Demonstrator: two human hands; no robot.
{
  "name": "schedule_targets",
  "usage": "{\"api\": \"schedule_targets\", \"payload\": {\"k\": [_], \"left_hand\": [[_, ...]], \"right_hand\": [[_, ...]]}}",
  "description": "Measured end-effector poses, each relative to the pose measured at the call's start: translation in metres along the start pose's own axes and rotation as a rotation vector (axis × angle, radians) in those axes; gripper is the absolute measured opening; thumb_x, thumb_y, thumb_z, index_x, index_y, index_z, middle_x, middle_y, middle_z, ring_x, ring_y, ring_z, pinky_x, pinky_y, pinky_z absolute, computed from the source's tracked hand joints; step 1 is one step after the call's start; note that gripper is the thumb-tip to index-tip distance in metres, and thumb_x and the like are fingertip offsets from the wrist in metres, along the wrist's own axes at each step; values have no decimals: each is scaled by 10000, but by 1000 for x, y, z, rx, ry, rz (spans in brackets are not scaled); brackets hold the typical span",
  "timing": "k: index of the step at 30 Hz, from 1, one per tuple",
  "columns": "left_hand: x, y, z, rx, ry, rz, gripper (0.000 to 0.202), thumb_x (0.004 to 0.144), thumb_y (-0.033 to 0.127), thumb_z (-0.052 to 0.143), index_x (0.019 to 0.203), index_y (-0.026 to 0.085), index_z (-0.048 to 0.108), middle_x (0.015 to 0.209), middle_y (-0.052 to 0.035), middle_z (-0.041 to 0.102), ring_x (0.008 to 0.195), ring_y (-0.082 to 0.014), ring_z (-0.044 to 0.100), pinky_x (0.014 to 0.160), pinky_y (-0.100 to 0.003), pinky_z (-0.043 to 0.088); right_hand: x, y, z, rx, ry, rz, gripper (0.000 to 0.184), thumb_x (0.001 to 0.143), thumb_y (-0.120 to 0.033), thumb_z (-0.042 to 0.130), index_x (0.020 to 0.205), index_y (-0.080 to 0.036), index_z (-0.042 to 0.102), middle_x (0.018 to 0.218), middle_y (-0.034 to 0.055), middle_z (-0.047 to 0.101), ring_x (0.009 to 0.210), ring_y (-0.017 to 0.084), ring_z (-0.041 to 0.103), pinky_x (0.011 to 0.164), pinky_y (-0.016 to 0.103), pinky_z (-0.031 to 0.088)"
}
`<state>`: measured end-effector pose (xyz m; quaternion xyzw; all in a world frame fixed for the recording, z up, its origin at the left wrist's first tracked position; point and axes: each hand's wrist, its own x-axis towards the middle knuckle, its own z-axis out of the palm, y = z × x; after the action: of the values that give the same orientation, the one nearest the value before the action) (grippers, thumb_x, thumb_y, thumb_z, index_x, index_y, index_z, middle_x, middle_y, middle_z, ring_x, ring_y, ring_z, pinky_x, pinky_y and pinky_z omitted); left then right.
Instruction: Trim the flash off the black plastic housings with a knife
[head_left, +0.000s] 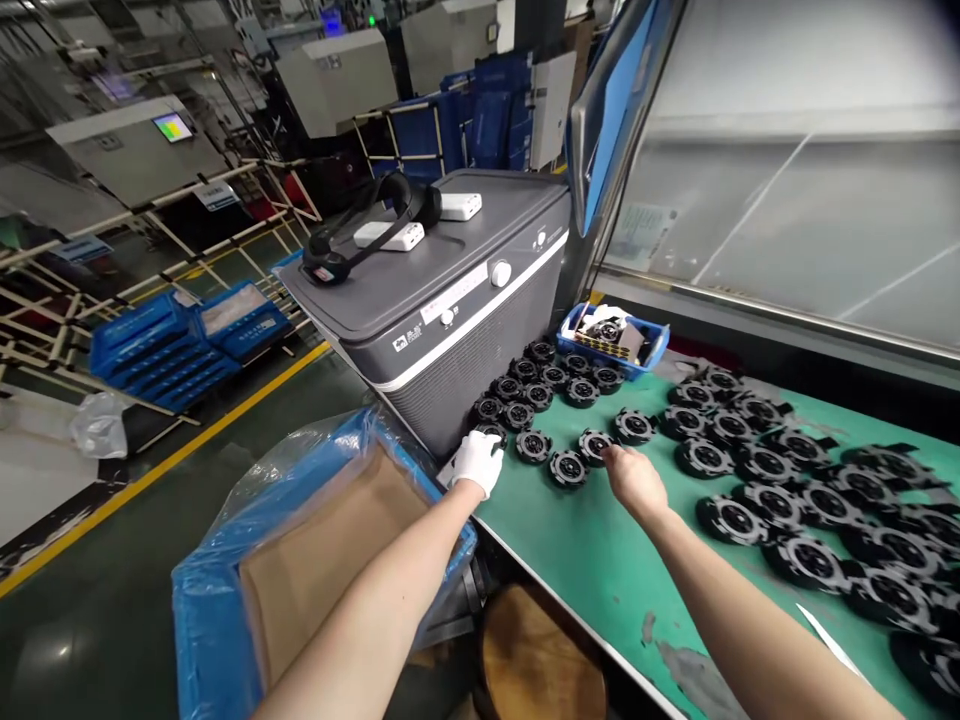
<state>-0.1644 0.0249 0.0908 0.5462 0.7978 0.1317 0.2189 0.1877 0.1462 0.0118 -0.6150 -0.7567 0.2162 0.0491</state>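
Observation:
My left hand [478,462], in a white glove, reaches to the table's left edge, its fingers curled over a round black-and-grey part [491,431] that they partly hide. With bare fingers closed at its rim, my right hand [636,480] grips another such part [594,445], which stays low over the green table top. Between the hands lie two more of these wheel-like parts, one farther back [533,446] and one nearer [568,468]. Just beyond my right hand sits another round part [634,426].
Rows of the same parts [765,462] cover the table's right side. A small blue bin [652,350] stands at the back. To the left are a grey cooler box [465,340] with a headset [330,262] on top and a plastic-lined blue crate [202,600]. A wooden stool [544,660] is below.

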Motion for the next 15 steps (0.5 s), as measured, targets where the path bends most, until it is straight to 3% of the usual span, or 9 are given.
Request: {"api": "schedule_targets", "payload": {"k": [6,10,15], "left_hand": [[15,-2,2,48,-71,-38,419,1247,493,879,1587,253,828,1674,-149,820,1431,-328,847,1235,-582,772],[15,9,2,77,-104,-66,411,1245,497,882,1565,244,836,1652,-159,827,1390,-313,856,1200,-542,782],[10,35,0,164,-45,-98,446,1249,508,872,1614,258,816,1695,-154,809,1448,-335,841,1243,-588,768]], "right_hand": [[6,-9,21,-65,-67,-28,527,1197,-553,891,1605,-232,801,1621,146,812,1367,319,833,1156,572,753],[10,-2,17,-94,-104,-56,516,1199,-548,889,1602,-237,803,1621,146,812,1359,314,833,1149,564,755],[5,8,7,-108,-148,-73,537,1198,-548,890,1623,-236,792,1623,146,810,1356,317,835,1143,567,758]]}}
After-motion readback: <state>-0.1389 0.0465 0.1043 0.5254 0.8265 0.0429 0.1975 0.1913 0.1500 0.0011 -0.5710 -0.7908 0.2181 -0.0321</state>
